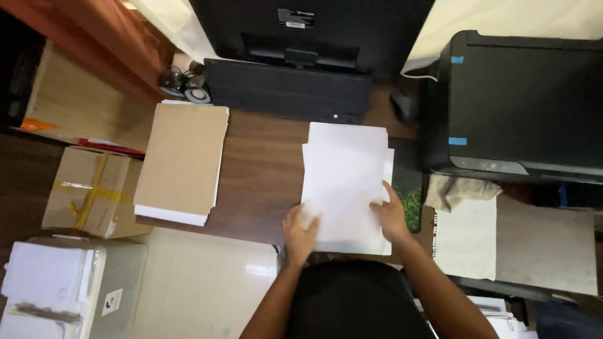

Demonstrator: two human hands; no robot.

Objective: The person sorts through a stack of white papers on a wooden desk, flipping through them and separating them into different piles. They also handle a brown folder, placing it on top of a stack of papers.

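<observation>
Two hands press down on the white paper stack lying mid-worktop: left hand flat on its lower-left corner, right hand on the lower-right edge, fingers spread, gripping nothing. Brown folder lies left, black printer right.

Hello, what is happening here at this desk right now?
A person sits at a dark wooden desk with both hands flat on a stack of white paper. The left hand presses its lower left corner, the right hand its right edge. A brown folder lies to the left, a black printer to the right.
</observation>
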